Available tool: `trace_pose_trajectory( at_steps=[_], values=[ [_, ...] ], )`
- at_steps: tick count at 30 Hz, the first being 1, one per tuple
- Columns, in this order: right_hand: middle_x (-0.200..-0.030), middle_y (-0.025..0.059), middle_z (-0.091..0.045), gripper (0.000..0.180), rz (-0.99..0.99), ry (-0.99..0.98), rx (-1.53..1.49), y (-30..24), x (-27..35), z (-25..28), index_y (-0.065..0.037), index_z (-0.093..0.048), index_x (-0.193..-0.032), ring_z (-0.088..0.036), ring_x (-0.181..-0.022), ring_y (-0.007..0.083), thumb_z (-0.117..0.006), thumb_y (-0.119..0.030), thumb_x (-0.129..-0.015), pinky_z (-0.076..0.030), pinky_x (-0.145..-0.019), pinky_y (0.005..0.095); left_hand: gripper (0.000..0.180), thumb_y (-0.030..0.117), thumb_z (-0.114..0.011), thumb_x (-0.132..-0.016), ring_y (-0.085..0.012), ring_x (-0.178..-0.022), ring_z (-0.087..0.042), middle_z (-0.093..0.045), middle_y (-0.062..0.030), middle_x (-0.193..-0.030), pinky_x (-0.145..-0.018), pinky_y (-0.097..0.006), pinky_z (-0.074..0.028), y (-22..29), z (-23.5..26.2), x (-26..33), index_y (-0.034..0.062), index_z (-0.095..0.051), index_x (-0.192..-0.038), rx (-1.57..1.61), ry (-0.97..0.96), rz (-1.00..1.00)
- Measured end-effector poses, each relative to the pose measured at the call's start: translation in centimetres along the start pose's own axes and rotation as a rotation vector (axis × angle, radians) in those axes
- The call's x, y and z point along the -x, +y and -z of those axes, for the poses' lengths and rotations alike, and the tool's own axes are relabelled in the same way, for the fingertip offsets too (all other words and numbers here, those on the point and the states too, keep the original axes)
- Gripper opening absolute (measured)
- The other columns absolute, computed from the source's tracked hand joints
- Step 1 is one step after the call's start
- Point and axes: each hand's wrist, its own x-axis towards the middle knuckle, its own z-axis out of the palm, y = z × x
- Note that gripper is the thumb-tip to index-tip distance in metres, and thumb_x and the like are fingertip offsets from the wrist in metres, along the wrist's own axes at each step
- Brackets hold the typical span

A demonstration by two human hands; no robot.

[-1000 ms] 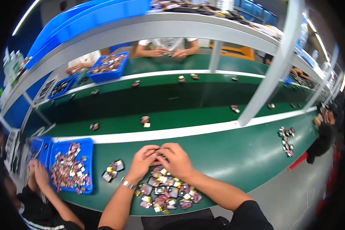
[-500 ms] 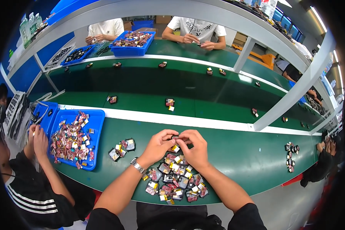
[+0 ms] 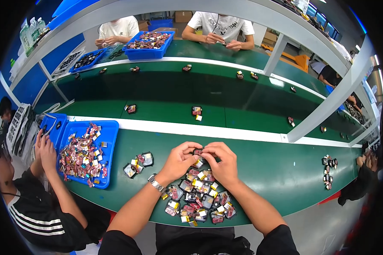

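Note:
Both my hands meet above the green bench, fingertips pinching one small black-cased electronic part [image 3: 198, 151] with a red circuit board. My left hand [image 3: 181, 160] grips its left side, with thumb and fingers closed. My right hand [image 3: 222, 163] closes on the right side, its thumb close to the part. Just below the fingers lies a pale cell [image 3: 197, 163] with yellow tape; whether it is joined to the held part, I cannot tell. A heap of similar black-cased parts [image 3: 190, 197] with red boards and yellow-white cells spreads between my forearms.
A few parts [image 3: 147, 159] lie left of my hands. Further left, a blue tray [image 3: 114, 138] holds many red boards, beside a co-worker's hands [image 3: 47, 151]. A white rail [image 3: 178, 129] separates the bench from a green belt [image 3: 166, 112] carrying scattered parts. A grey post [image 3: 327, 106] slants at right.
The view has shifted slightly, so most things appear a little further right. My hands keep their pinch on the part, and its red board shows more plainly between the fingertips.

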Motion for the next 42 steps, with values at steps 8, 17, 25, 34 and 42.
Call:
trace_pose_trajectory(
  at_steps=[8,17,25,34,42],
  values=[
    [-0.099,0.0088,-0.062,0.018,0.118,-0.073,0.105,-1.1,-0.2,0.4,-0.004,-0.069,-0.098,-0.067,-0.083,0.0236,-0.07,-0.002,-0.08,-0.055,-0.07,0.0326,0.035,-0.002,-0.056,-0.09,-0.0131,-0.098,-0.063,-0.061,-0.0096,-0.116,-0.079,-0.025,-0.055,0.2,0.4,0.0,-0.0005,-0.05,-0.125,-0.025,0.027,0.017],
    [-0.1,0.009,-0.061,0.016,0.119,-0.076,0.066,-0.1,0.0,0.2,-0.004,-0.07,-0.096,-0.065,-0.083,0.025,-0.066,0.001,-0.081,-0.053,-0.072,0.0339,0.03,-0.003,-0.053,-0.092,-0.0124,-0.097,-0.061,-0.061,-0.0094,-0.113,-0.077,-0.028,-0.056,0.2,0.1,-0.3,-0.0013,-0.052,-0.122,-0.023,0.042,0.051],
    [-0.099,0.0119,-0.063,0.015,0.135,-0.023,0.021,0.2,-0.1,0.8,-0.003,-0.067,-0.095,-0.065,-0.085,0.0284,-0.066,0.0,-0.081,-0.054,-0.073,0.0339,0.034,-0.003,-0.051,-0.09,-0.0116,-0.097,-0.061,-0.06,-0.0073,-0.115,-0.073,-0.022,-0.054,-0.1,-0.2,-0.4,0.0008,-0.049,-0.123,-0.075,0.093,0.029],
    [-0.096,0.0119,-0.06,0.009,0.087,-0.004,-0.01,1.1,0.6,0.4,-0.001,-0.063,-0.091,-0.062,-0.085,0.0318,-0.064,-0.002,-0.083,-0.052,-0.075,0.0374,0.033,-0.002,-0.047,-0.092,-0.0085,-0.09,-0.059,-0.06,-0.0069,-0.112,-0.067,-0.02,-0.053,-0.6,-0.4,-0.3,-0.0007,-0.046,-0.125,-0.132,0.105,0.022],
    [-0.1,0.0127,-0.06,0.02,0.181,-0.053,0.099,0.2,0.2,0.1,-0.002,-0.063,-0.098,-0.061,-0.092,0.0313,-0.059,0.0,-0.078,-0.053,-0.079,0.0372,0.035,-0.004,-0.053,-0.089,-0.0149,-0.103,-0.06,-0.06,-0.0113,-0.116,-0.076,-0.022,-0.053,-0.5,0.4,-0.1,-0.0034,-0.049,-0.123,-0.188,0.107,-0.044]
  ],
)
